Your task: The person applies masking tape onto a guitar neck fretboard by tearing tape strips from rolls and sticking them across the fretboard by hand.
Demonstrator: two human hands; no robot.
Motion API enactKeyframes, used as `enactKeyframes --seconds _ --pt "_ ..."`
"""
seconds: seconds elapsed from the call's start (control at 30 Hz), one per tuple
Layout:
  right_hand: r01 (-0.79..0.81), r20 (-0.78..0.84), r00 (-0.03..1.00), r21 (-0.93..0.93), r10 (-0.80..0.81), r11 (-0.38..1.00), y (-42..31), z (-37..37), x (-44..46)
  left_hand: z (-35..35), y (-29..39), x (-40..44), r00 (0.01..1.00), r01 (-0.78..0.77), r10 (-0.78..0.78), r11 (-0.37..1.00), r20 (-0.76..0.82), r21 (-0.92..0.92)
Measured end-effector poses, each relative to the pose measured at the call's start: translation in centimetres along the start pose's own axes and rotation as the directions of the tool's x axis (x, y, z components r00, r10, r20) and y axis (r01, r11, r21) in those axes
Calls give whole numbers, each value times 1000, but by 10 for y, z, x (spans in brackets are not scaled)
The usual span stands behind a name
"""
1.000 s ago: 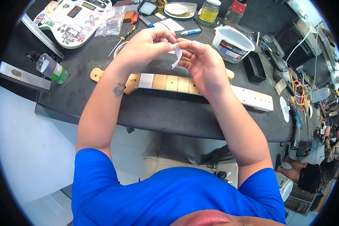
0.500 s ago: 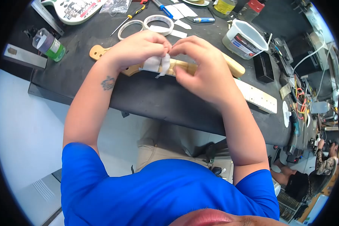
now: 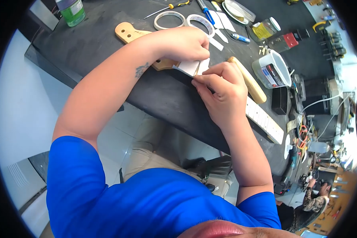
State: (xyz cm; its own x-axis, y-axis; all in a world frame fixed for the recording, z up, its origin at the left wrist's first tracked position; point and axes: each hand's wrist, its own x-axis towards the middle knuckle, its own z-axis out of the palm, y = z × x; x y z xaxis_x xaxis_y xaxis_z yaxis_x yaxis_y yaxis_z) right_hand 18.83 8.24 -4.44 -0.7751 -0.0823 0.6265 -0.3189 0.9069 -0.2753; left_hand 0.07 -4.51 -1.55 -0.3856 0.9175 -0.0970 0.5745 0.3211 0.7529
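Observation:
A guitar neck (image 3: 263, 121) with a pale, fretted fingerboard lies along the bench's front edge. Its headstock (image 3: 164, 64) shows below my left forearm. White masking tape (image 3: 187, 66) covers part of the fingerboard near the headstock. My left hand (image 3: 188, 44) is closed at the tape's far edge, fingers curled; its fingertips are partly hidden. With thumb and fingertips pinched, my right hand (image 3: 226, 85) grips the tape at the neck's near edge. Behind lies a second neck, its wooden headstock (image 3: 131, 33) at the left and its rounded back (image 3: 252, 85) beyond my right hand.
Two tape rolls (image 3: 169, 20) (image 3: 200, 24), a screwdriver (image 3: 170, 6) and a blue marker (image 3: 240, 38) lie at the back. A white plastic tub (image 3: 271, 69) and a black box (image 3: 279, 100) stand right. Another person (image 3: 311, 204) is at the far lower right.
My right hand has gone from spread fingers above the neck to a pinch at the tape's near edge. The view has turned, and both necks now appear steeper.

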Motion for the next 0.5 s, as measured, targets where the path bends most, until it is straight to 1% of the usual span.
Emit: enactKeyframes --seconds 0.07,0.17,0.23,0.27,0.33,0.37,0.43,0.47,0.5 --pt "-5 35 999 -53 7 999 -3 -1 -3 2 0 1 1000 5 -5 1000 -1 13" --pt "-51 55 997 -63 54 997 -7 4 -4 3 -1 1 1000 -2 2 999 6 41" --pt "-34 33 999 -42 35 999 -4 5 -5 4 -2 1 1000 -20 20 998 5 63" --pt "-26 19 999 -31 26 999 -3 4 -6 3 -4 3 999 -33 32 998 19 45" --pt "-40 -41 998 -25 39 999 -3 -1 0 1 -8 6 997 -57 56 998 46 11" --pt "-48 -73 996 -21 46 999 -3 -2 2 1 -9 6 997 -60 58 998 53 27" --pt "-98 -63 993 -49 95 994 -4 -4 3 -3 -5 4 995 -67 63 996 71 61" --pt "-123 -59 991 -64 119 990 -4 -5 3 -4 -1 1 996 -47 43 998 73 46" --pt "-112 -35 993 -70 110 991 -5 -5 3 -6 3 -2 997 -26 23 999 74 30"
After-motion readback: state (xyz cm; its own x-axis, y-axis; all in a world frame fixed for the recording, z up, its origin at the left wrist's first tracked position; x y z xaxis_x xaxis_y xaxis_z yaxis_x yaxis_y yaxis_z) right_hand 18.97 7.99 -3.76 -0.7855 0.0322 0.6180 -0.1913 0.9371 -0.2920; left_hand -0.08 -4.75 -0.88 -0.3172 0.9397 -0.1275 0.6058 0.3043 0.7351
